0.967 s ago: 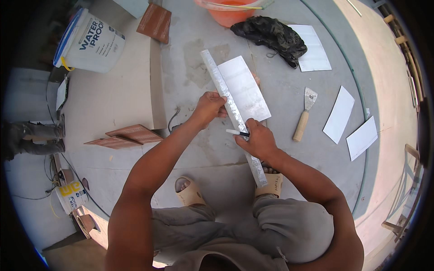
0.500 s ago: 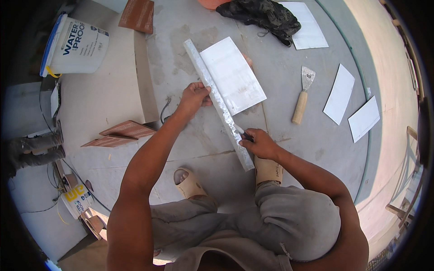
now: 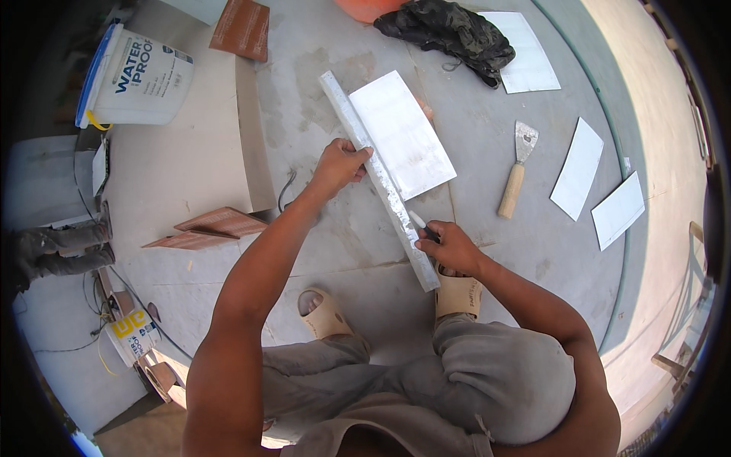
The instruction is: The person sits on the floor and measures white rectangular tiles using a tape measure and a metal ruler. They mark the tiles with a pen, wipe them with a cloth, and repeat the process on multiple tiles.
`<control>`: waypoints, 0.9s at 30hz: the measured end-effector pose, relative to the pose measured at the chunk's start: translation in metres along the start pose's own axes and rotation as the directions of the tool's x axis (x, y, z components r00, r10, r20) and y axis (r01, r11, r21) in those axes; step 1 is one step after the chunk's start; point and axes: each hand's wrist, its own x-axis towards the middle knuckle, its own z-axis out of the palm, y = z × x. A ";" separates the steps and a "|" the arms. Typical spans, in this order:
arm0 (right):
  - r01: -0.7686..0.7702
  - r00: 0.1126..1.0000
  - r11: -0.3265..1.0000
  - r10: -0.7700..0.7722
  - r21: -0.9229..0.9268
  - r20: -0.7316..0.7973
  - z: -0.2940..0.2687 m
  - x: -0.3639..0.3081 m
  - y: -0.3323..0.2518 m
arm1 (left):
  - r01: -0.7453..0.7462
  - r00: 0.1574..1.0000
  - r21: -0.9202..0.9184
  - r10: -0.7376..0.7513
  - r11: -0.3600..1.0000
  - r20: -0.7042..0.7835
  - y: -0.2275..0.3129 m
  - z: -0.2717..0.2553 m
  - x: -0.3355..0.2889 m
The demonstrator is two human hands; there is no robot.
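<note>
A long, scuffed metal straightedge (image 3: 381, 183) lies slantwise along the left long edge of a white rectangular tile (image 3: 403, 137) on the floor. My left hand (image 3: 341, 167) is closed on the bar at mid-length, thumb on top and fingers down its left side. Close to the bar's near end, my right hand (image 3: 451, 247) pinches a slim pen-like tool (image 3: 417, 222) with a pale tip and dark body. Its tip points at the bar's right edge, just below the tile's near corner; whether it touches cannot be made out. The right fingertips are against the bar.
A wooden-handled scraper (image 3: 515, 171) lies to the right, with white tile pieces (image 3: 576, 169) beyond it. A dark cloth bag (image 3: 449, 36) partly covers another tile at the back. Brown tiles (image 3: 217, 224) and a white bucket (image 3: 145, 80) stand left. My sandals (image 3: 327, 314) are close below the bar.
The whole view has shifted slightly, so everything sits a little lower and further right. The tool's tip now shows more beside the bar. Both hands keep their grips.
</note>
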 end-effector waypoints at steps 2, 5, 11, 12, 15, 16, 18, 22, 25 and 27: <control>-0.001 1.000 1.000 0.001 0.010 0.007 0.000 0.000 0.003 | -0.002 1.000 -0.002 0.002 1.000 0.005 0.000 0.001 -0.001; -0.002 1.000 0.999 0.002 0.041 0.009 0.000 0.000 0.004 | -0.011 1.000 -0.017 0.011 1.000 0.007 -0.001 0.001 -0.001; -0.026 1.000 0.999 0.026 0.045 0.013 0.000 0.001 0.003 | -0.019 1.000 -0.023 0.020 1.000 0.023 0.000 0.000 -0.001; -0.039 0.999 0.998 0.038 0.050 0.019 -0.001 0.001 0.003 | -0.018 1.000 -0.024 0.019 1.000 0.024 0.001 0.000 -0.001; -0.050 0.999 0.997 0.049 0.055 0.025 -0.001 0.000 0.001 | -0.018 0.999 -0.029 0.019 0.999 0.028 0.000 -0.001 0.000; -0.050 0.998 0.997 0.049 0.057 0.025 -0.001 0.000 0.001 | -0.018 0.999 -0.034 0.019 0.999 0.029 -0.001 -0.001 0.001; -0.063 0.998 0.997 0.062 0.053 0.032 -0.002 0.000 -0.002 | -0.017 0.999 -0.039 0.019 0.999 0.030 -0.002 -0.001 0.001; -0.080 0.996 0.996 0.078 0.047 0.043 -0.004 -0.001 -0.007 | -0.016 0.999 -0.039 0.018 0.999 0.031 -0.001 -0.001 0.001; -0.075 0.996 0.993 0.071 0.088 0.045 -0.002 -0.001 -0.002 | -0.011 1.000 -0.039 0.012 0.999 0.028 0.002 0.000 0.000; -0.070 0.997 0.995 0.067 0.070 0.045 -0.003 -0.001 -0.003 | -0.006 1.000 -0.050 0.007 0.999 0.024 0.003 0.000 -0.001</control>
